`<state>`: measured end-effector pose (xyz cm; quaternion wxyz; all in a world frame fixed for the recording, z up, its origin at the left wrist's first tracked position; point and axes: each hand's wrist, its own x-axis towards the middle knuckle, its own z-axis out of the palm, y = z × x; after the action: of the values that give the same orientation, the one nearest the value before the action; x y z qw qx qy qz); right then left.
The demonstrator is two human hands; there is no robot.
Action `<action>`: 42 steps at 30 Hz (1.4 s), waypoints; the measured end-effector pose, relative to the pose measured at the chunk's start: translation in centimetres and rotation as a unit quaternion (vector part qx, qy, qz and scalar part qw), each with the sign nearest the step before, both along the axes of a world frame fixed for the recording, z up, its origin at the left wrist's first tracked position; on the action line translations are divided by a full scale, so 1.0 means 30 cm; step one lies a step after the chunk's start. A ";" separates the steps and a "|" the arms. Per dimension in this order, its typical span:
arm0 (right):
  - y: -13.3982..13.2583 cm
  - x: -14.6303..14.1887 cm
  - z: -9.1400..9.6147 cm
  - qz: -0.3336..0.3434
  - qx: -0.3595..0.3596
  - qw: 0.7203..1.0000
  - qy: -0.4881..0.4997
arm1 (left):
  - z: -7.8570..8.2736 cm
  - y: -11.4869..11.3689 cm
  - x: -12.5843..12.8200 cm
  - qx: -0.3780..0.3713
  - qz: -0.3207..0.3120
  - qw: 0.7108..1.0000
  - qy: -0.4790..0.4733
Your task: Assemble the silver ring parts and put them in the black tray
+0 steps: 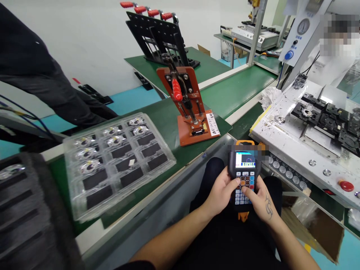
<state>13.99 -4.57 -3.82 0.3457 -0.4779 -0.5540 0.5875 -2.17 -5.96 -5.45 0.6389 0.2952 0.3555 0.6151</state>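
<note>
Pendant (248, 178) in both hands, thumbs on the keys (240, 197), screen (245, 160) lit.

It is held over the lap (230, 236), the left hand (221, 191) clamped on one side and the right hand (260, 200) on the other; the fingertips behind it are hidden. The step in hand looks like keying; the next press would call for a steady grip and a look at the screen, with the thumbs themselves covering some keys. On the bench (185, 157) to the left lies a tray (116, 186), parts (115, 140) in some pockets, an orange fixture (197, 98) just beside it. To the right, the machine (305, 150) bears black jigs (332, 116). Farther off, a rack (153, 32) stands on another table (213, 60).
</note>
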 end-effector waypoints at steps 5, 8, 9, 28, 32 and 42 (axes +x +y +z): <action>-0.001 0.000 0.000 -0.003 -0.001 1.000 -0.008 | -0.002 0.001 -0.002 0.005 -0.004 1.000 0.001; -0.001 0.000 0.002 -0.002 -0.001 1.000 -0.009 | -0.002 0.002 -0.002 0.007 -0.004 1.000 0.001; 0.000 -0.001 0.004 -0.003 -0.001 1.000 -0.010 | -0.002 0.002 -0.001 0.007 -0.004 1.000 0.000; -0.003 -0.005 0.019 -0.009 -0.010 1.000 0.011 | -0.002 0.004 0.002 0.007 -0.002 1.000 0.000; -0.001 -0.005 0.021 -0.015 -0.007 1.000 0.005 | -0.004 0.003 0.002 0.004 0.002 1.000 0.008; 0.006 -0.014 -0.010 -0.044 -0.014 0.999 0.011 | 0.004 0.009 0.020 -0.003 0.011 1.000 0.002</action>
<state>13.58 -4.39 -4.12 0.3701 -0.5001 -0.5206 0.5847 -1.57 -5.71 -5.33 0.6321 0.2907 0.3616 0.6207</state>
